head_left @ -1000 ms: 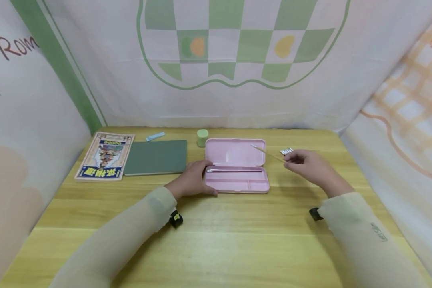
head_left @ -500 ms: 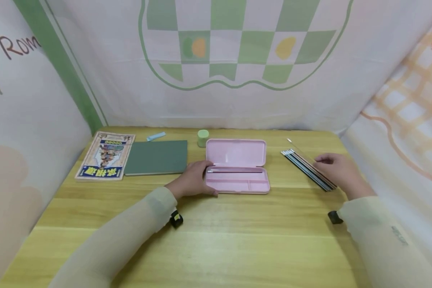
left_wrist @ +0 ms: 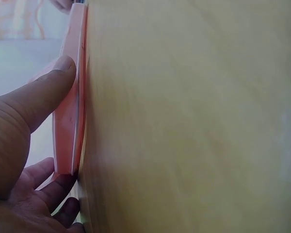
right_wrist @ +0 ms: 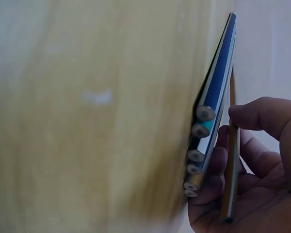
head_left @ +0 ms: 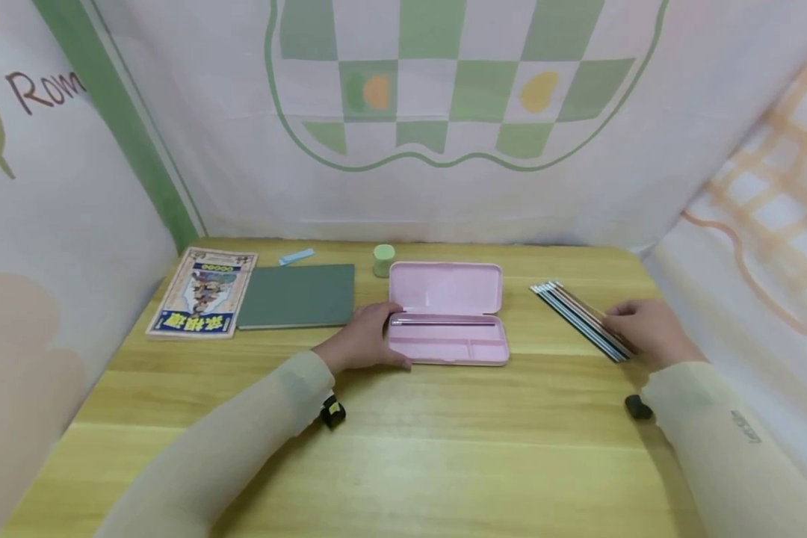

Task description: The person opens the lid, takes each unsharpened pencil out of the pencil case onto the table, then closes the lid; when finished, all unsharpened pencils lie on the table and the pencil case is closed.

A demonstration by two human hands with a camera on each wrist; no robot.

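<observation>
An open pink pencil case [head_left: 448, 349] lies at the middle of the table with its lid tipped back. One dark pencil [head_left: 444, 322] lies in its long rear compartment. My left hand [head_left: 363, 340] holds the case at its left end; thumb [left_wrist: 51, 85] along the front side, fingers around the end. At the right, several pencils [head_left: 578, 321] lie side by side at a slant, eraser ends away from me. My right hand [head_left: 652, 329] is beside their near half. In the right wrist view it pinches a gold pencil [right_wrist: 233, 160] between thumb and fingers, next to the row.
A green notebook [head_left: 296, 296] lies left of the case, beside a printed booklet [head_left: 202, 293]. Behind them is a small light-blue strip [head_left: 297, 257]. A green-lidded small container [head_left: 384, 260] stands behind the case. Fabric curtains [head_left: 444, 202] border the table's back and sides.
My right hand has carried the gold pencil rightward from beside the case lid and lowered it to the row of pencils. My left hand stays on the case.
</observation>
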